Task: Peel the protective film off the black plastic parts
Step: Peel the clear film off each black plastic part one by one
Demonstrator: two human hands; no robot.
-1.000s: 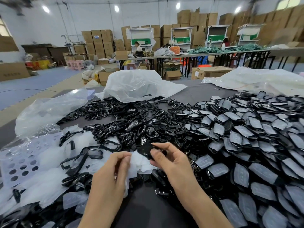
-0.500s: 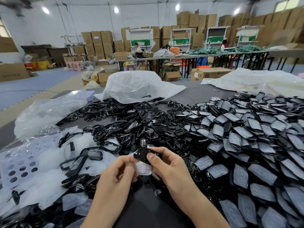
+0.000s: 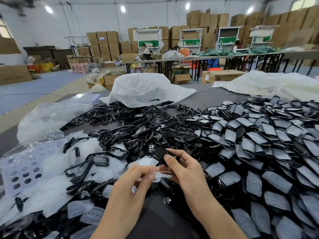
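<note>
My right hand point(image 3: 183, 169) pinches a glossy black plastic part point(image 3: 159, 155) between thumb and fingers, just above the dark table. My left hand point(image 3: 138, 180) sits close beside it, its fingertips pinching a thin clear film point(image 3: 162, 175) that stretches toward the part. On the right lies a large heap of black parts covered with whitish film point(image 3: 259, 145). Bare black frames and parts point(image 3: 131, 128) are piled in the middle. Peeled translucent films point(image 3: 51, 183) lie scattered at the left.
A perforated clear sheet point(image 3: 22, 169) lies at the far left. Crumpled plastic bags point(image 3: 146, 88) sit at the back of the table, another bag point(image 3: 50, 114) at the left. Beyond are work tables point(image 3: 207, 57), stacked cartons and a seated person point(image 3: 145, 50).
Both hands have drawn slightly nearer to me. The left hand went from reaching toward the part to pinching a clear film and pulling it away from the black part in my right hand.
</note>
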